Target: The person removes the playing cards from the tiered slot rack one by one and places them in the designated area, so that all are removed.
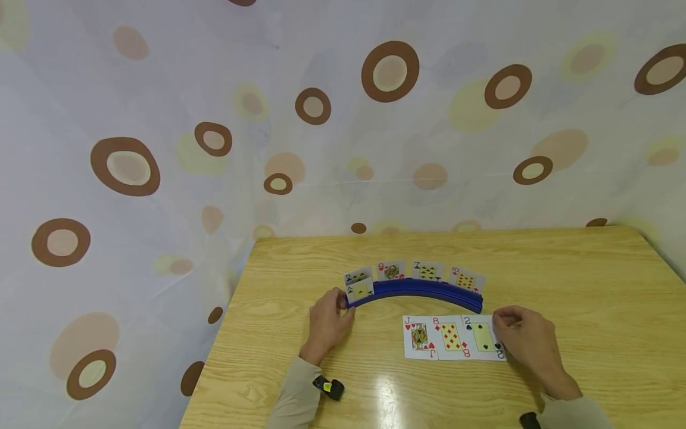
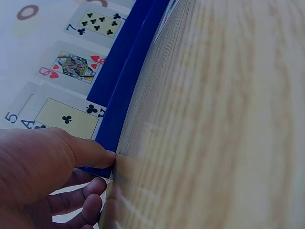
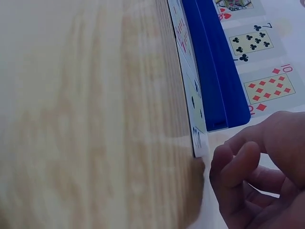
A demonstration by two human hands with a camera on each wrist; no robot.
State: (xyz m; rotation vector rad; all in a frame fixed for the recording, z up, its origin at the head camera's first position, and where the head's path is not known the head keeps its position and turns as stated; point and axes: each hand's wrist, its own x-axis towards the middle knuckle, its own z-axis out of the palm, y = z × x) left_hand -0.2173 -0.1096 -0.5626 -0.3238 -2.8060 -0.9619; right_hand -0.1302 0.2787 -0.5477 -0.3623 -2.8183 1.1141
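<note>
My left hand (image 1: 328, 319) pinches the left end of a curved blue card holder (image 1: 423, 288), thumb along its front in the left wrist view. An ace of clubs (image 2: 66, 119) stands at that end, before a partly hidden black five (image 1: 358, 276). Further along stand a queen of hearts (image 1: 392, 271), a seven of clubs (image 1: 427, 271) and a ten of diamonds (image 1: 466, 279). On the table lie a jack of hearts (image 1: 420, 337), an eight of diamonds (image 1: 451, 338) and a two of spades (image 1: 482, 338). My right hand (image 1: 530, 339), loosely curled, is beside the two's right edge; no grip on it shows.
The wooden table (image 1: 600, 286) extends to both sides of the holder. A patterned cloth (image 1: 332, 143) hangs along its back and left side. Dark straps (image 1: 329, 388) sit at both wrists.
</note>
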